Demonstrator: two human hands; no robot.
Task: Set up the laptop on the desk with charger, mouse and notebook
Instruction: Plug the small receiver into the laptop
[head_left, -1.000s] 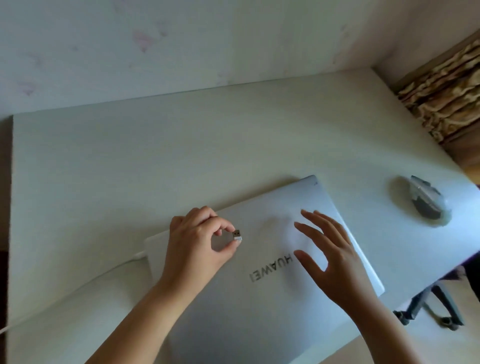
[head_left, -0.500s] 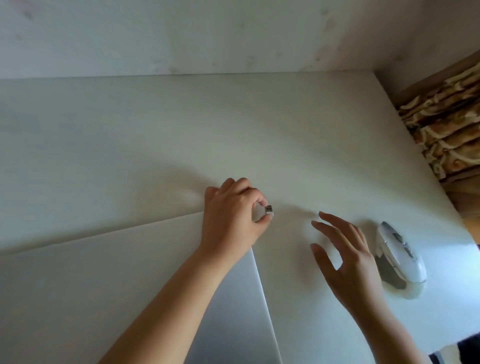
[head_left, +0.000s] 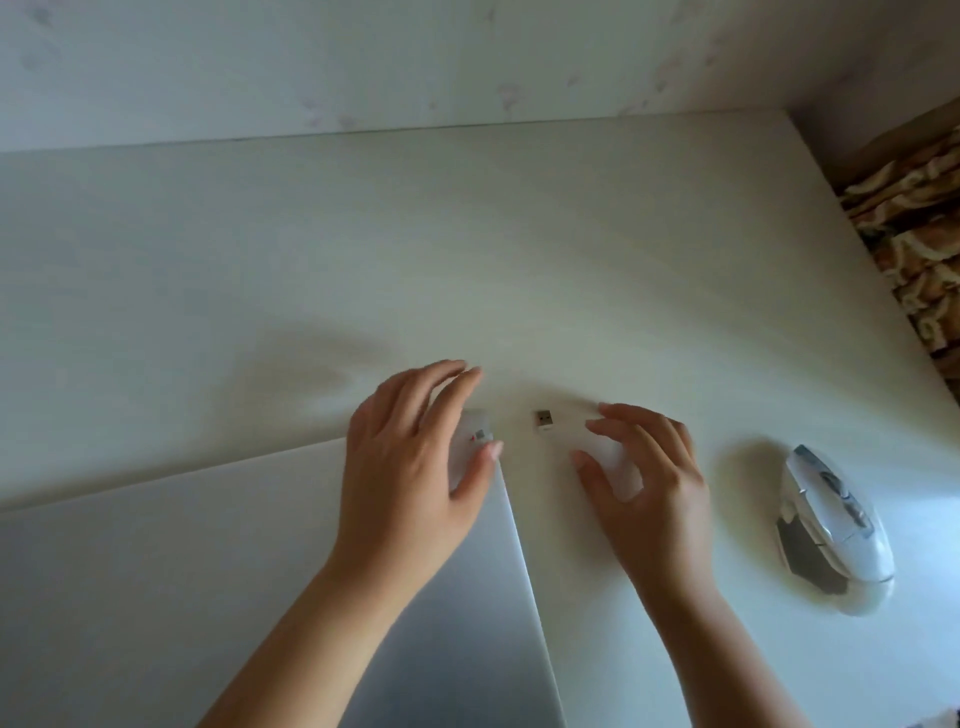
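The closed silver laptop (head_left: 457, 634) lies on the white desk (head_left: 467, 249) at the lower left. A small USB mouse receiver (head_left: 544, 422) rests on the desk just past the laptop's far right corner, between my two hands and touching neither. My left hand (head_left: 410, 467) hovers over that laptop corner with fingers spread and holds nothing. My right hand (head_left: 649, 478) is open above the desk, right of the receiver. A white and grey mouse (head_left: 831, 519) sits on the desk further right. Charger and notebook are out of view.
The desk meets a pale wall (head_left: 415, 62) at the back. A patterned brown fabric (head_left: 914, 249) hangs beyond the desk's right edge. A small white tag with a red mark (head_left: 480, 435) shows on the laptop corner by my left thumb.
My left hand has let go of the USB receiver, which now lies on the desk. Both hands have opened and moved apart on either side of it. The view has shifted right.
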